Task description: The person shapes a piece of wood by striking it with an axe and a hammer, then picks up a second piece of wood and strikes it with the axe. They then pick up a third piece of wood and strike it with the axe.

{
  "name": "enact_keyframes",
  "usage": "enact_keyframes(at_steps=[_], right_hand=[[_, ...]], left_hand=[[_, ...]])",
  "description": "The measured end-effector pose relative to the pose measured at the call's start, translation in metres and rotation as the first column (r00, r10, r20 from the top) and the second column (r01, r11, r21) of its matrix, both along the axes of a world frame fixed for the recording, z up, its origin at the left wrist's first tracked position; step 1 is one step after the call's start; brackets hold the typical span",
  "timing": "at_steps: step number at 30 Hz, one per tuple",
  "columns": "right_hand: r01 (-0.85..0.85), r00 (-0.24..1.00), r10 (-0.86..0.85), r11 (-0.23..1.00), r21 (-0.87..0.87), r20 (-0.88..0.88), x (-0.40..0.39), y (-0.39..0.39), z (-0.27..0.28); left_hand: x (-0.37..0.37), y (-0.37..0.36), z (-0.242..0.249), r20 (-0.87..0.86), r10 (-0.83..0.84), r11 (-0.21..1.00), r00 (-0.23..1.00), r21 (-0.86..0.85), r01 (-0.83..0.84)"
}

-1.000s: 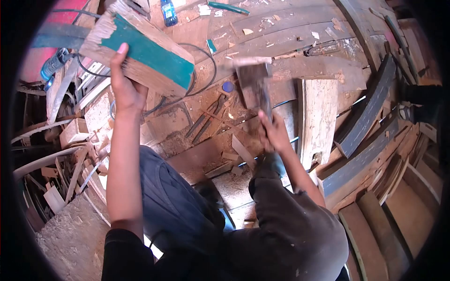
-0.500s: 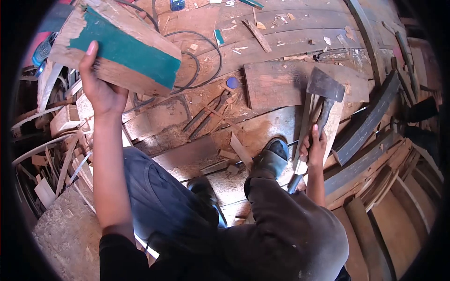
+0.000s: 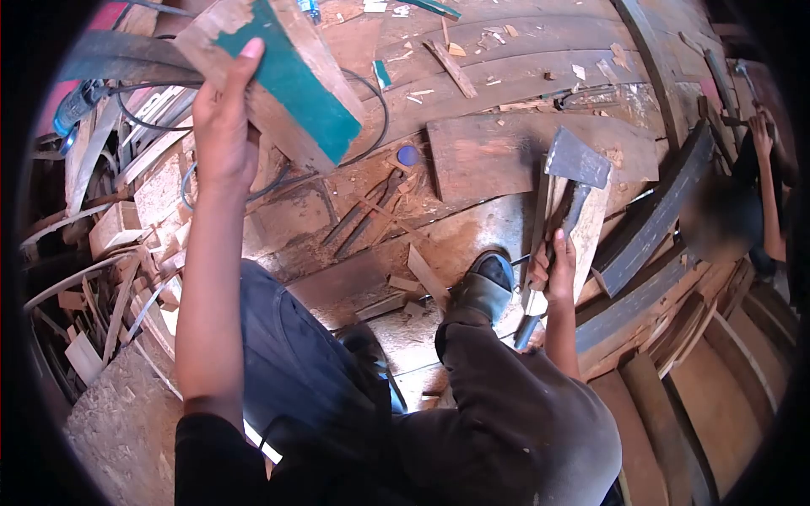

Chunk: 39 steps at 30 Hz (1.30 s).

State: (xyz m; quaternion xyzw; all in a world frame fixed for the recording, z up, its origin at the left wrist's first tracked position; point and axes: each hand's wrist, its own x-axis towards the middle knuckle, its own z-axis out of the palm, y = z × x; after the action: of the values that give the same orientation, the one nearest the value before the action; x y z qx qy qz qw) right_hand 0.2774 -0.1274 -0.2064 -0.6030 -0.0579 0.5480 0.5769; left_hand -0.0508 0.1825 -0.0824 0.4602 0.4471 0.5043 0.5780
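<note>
My left hand [image 3: 224,131] grips a wooden block [image 3: 308,105] with a green painted face, holding it raised at the upper left. Its thumb lies on the green paint, and the fingers are mostly hidden behind the wood. My right hand [image 3: 554,266] is wrapped around the handle of a hatchet [image 3: 578,158], whose blade points up and away from me. Behind the hatchet stands a pale plank [image 3: 593,223]. Between my hands, pincers [image 3: 371,211] lie on the floor close to a round blue cap [image 3: 407,155].
A flat board [image 3: 481,156] lies ahead on the plank floor. Dark curved timbers [image 3: 658,219] run along the right. Scrap wood [image 3: 110,304] is heaped at the left, with a black cable [image 3: 384,126] beyond the block. Another person's hand [image 3: 762,131] shows at far right.
The block has moved right and slightly up with my left hand, turning more upright. The hatchet has barely shifted. Another person has come into view at the right.
</note>
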Motion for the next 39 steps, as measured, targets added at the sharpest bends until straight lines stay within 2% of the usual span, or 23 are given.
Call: enact_keyframes(at_steps=[5, 8, 10, 11, 13, 15, 16, 19, 20, 23, 24, 25, 26, 27, 28, 29, 30, 32, 35, 37, 39], right_hand=[[-0.04, 0.998, 0.041, 0.999, 0.019, -0.037, 0.003, 0.0, 0.005], [-0.227, 0.918, 0.269, 0.959, -0.168, 0.293, 0.015, 0.006, 0.024], [-0.206, 0.853, 0.29, 0.951, -0.23, 0.435, 0.03, 0.006, 0.042], [-0.217, 0.81, 0.312, 0.946, -0.241, 0.496, 0.044, 0.001, 0.043], [-0.137, 0.706, 0.304, 0.945, -0.298, 0.64, 0.067, -0.009, 0.043], [-0.063, 0.326, 0.468, 0.877, -0.476, 0.821, 0.084, -0.009, 0.042], [-0.045, 0.075, 0.414, 0.91, -0.412, 0.907, 0.086, -0.009, 0.036], [-0.052, 0.003, 0.454, 0.89, -0.453, 0.891, 0.08, -0.003, 0.04], [-0.058, 0.116, 0.449, 0.893, -0.446, 0.886, 0.078, -0.001, 0.037], [0.037, -0.268, 0.302, 0.952, -0.304, 0.915, 0.046, 0.019, 0.045], [-0.011, -0.246, 0.207, 0.976, -0.217, 0.947, 0.031, 0.029, 0.05], [-0.094, -0.239, 0.222, 0.964, -0.25, 0.945, 0.015, 0.038, 0.053], [-0.278, -0.071, 0.128, 0.95, -0.143, 0.989, -0.005, 0.053, 0.05], [-0.392, -0.053, 0.152, 0.906, -0.161, 0.987, -0.028, 0.069, 0.041], [-0.478, -0.109, 0.188, 0.851, -0.217, 0.976, -0.045, 0.085, 0.03], [-0.61, -0.122, 0.087, 0.779, -0.144, 0.989, -0.063, 0.11, 0.024], [-0.694, -0.164, 0.09, 0.697, -0.18, 0.982, -0.077, 0.134, 0.014], [-0.74, -0.303, 0.115, 0.598, -0.309, 0.946, -0.099, 0.173, -0.021], [-0.649, -0.559, 0.093, 0.57, -0.504, 0.824, -0.127, 0.207, -0.065], [-0.57, -0.665, 0.248, 0.44, -0.694, 0.704, -0.139, 0.212, -0.062], [-0.599, -0.634, 0.139, 0.533, -0.597, 0.761, -0.14, 0.213, -0.09]], left_hand=[[0.005, 0.002, 0.003, 0.023, 0.099, 0.991, 0.995, 0.085, -0.101], [-0.001, 0.0, 0.008, 0.03, 0.135, 0.987, 0.99, 0.083, -0.137], [-0.002, -0.002, 0.011, 0.061, 0.163, 0.98, 0.985, 0.102, -0.169], [-0.01, -0.003, 0.011, 0.046, 0.13, 0.987, 0.99, 0.087, -0.133], [-0.016, -0.004, 0.011, 0.028, 0.155, 0.983, 0.988, 0.099, -0.157], [-0.022, -0.006, 0.016, 0.032, 0.173, 0.979, 0.984, 0.105, -0.176], [-0.024, -0.007, 0.017, 0.035, 0.185, 0.976, 0.982, 0.107, -0.188], [-0.035, -0.006, 0.017, -0.013, 0.241, 0.966, 0.97, 0.102, -0.238], [-0.039, -0.005, 0.017, -0.012, 0.236, 0.968, 0.972, 0.089, -0.234], [-0.044, -0.004, 0.018, -0.015, 0.295, 0.938, 0.956, 0.194, -0.286], [-0.047, -0.004, 0.022, -0.061, 0.383, 0.883, 0.922, 0.32, -0.345], [-0.05, -0.005, 0.027, -0.098, 0.472, 0.809, 0.876, 0.443, -0.387], [-0.054, -0.008, 0.034, -0.128, 0.557, 0.724, 0.821, 0.558, -0.405], [-0.062, -0.011, 0.045, -0.11, 0.559, 0.717, 0.822, 0.561, -0.413], [-0.066, -0.01, 0.054, -0.066, 0.593, 0.674, 0.802, 0.586, -0.45], [-0.069, -0.01, 0.062, -0.018, 0.625, 0.626, 0.78, 0.609, -0.487], [-0.069, -0.009, 0.069, 0.047, 0.599, 0.626, 0.799, 0.595, -0.504], [-0.064, -0.007, 0.072, 0.09, 0.642, 0.626, 0.761, 0.512, -0.588], [-0.07, -0.007, 0.064, 0.101, 0.654, 0.654, 0.749, 0.421, -0.628], [-0.082, -0.007, 0.056, 0.095, 0.63, 0.69, 0.771, 0.388, -0.612], [-0.09, -0.014, 0.056, 0.101, 0.615, 0.731, 0.782, 0.299, -0.614]])
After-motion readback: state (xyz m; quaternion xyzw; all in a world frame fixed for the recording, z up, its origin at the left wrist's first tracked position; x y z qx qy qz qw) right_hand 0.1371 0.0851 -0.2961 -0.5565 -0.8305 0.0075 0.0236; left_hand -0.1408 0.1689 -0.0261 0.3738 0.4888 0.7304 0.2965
